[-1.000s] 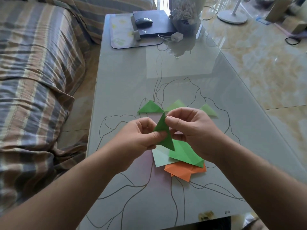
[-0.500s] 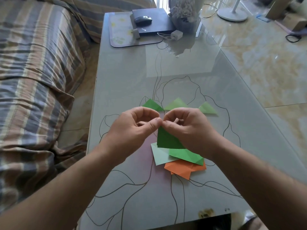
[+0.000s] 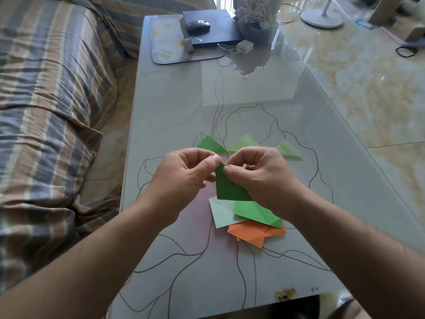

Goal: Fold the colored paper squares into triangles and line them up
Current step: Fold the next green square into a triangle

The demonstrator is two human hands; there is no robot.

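A dark green folded paper [image 3: 227, 187] hangs above the glass table [image 3: 174, 111], pinched at its top corner between my left hand [image 3: 186, 176] and my right hand [image 3: 259, 176]. Beyond my hands three folded green triangles lie in a row: a mid-green one [image 3: 210, 143], a pale one [image 3: 245, 142] and another pale one [image 3: 288, 150]. Below the held paper sits a loose pile: a pale green sheet [image 3: 222, 214], a bright green sheet [image 3: 257, 212] and orange sheets [image 3: 255, 233].
A striped sofa [image 3: 46, 100] runs along the table's left side. At the far end lie a mat [image 3: 167, 44], a black box with a mouse [image 3: 197, 26], a flower bunch [image 3: 255, 17] and a charger [image 3: 245, 46]. A fan base [image 3: 320, 17] stands on the floor.
The dark green paper was turned from standing narrow between my hands to hanging flat below my fingertips. Both hands rose slightly and now pinch its top corner together.
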